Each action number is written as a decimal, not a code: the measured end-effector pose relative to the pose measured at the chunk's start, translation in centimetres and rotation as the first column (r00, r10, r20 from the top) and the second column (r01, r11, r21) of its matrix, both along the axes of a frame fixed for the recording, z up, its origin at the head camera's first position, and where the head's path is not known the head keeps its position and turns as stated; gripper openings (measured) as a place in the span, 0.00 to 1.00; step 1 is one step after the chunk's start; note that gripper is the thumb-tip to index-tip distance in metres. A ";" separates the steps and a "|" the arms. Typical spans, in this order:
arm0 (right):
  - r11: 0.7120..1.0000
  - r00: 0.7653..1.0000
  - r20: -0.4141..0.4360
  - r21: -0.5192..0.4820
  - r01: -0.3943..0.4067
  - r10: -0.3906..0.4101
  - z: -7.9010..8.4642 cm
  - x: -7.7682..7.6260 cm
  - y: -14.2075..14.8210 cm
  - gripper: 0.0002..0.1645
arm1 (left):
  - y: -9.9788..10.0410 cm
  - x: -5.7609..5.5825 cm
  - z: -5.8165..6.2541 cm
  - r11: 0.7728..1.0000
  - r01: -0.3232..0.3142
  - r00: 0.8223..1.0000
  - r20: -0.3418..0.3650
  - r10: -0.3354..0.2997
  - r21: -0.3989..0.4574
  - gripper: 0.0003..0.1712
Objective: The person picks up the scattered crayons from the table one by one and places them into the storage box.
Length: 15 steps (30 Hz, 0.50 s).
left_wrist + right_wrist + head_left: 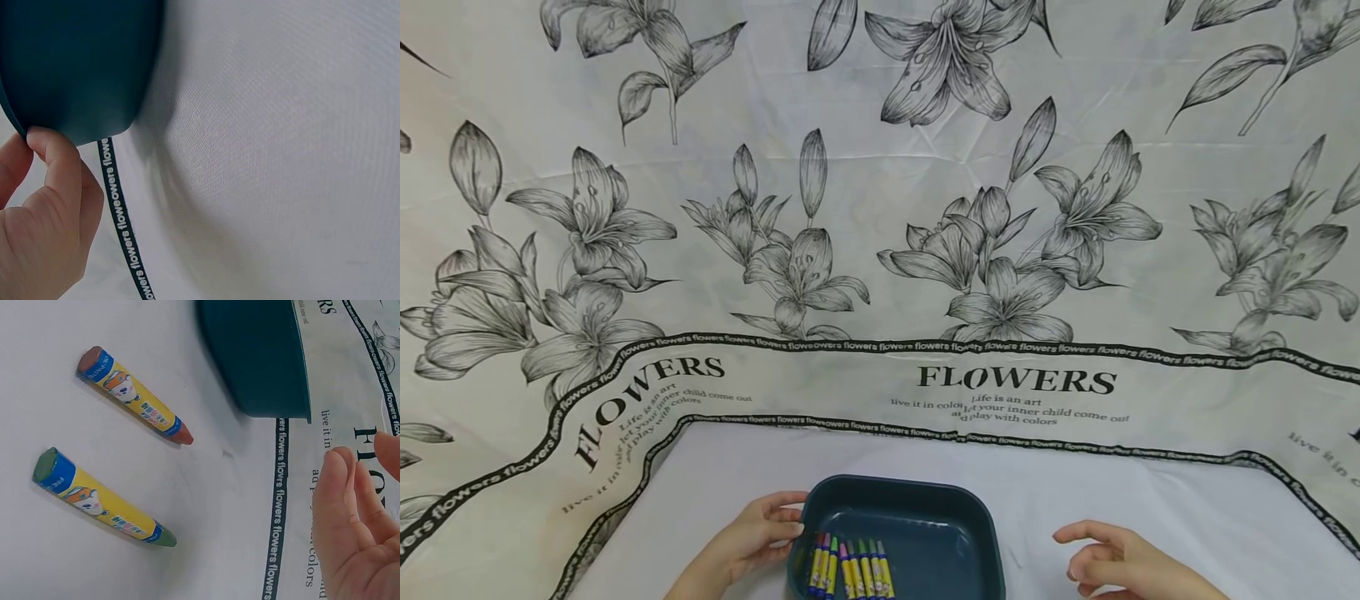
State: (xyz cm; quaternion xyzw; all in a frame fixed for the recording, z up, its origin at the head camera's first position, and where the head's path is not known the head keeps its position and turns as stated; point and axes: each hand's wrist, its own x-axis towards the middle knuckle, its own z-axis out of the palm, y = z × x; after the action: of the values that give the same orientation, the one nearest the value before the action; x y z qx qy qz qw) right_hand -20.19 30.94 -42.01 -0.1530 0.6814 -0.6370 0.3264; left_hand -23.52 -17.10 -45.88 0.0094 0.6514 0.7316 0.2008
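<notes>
A dark teal plastic tray (925, 533) sits at the front of the white table, its lower part cut off in the head view. Several crayons (867, 571) in yellow wrappers lie side by side in its left half. At the tray's left rim, my left hand (752, 537) pinches the edge between thumb and fingers. My right hand (1123, 562) hovers right of the tray, fingers loosely bent, holding nothing. In the right wrist view a brown crayon (134, 394) and a green crayon (103, 500) lie on the white cloth, apart from that hand.
White cloth (1075, 492) covers the table. Behind it hangs a curtain (865, 100) printed with lilies and lettering, with a black lettered border (880, 427) along the table's back edge.
</notes>
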 end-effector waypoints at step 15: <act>0.984 0.990 0.124 -0.172 -0.046 0.069 -2.6 0.6 2.8 0.18 | 0.1 -0.2 -0.1 1.000 0.010 1.000 0.003 -0.010 0.010 0.31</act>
State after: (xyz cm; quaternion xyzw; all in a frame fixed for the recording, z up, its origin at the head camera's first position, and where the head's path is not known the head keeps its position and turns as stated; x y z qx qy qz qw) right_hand -19.64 33.74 -44.60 -0.1579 0.5976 -0.6913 0.3742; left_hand -23.67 -17.02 -45.96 0.0127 0.6476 0.7337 0.2054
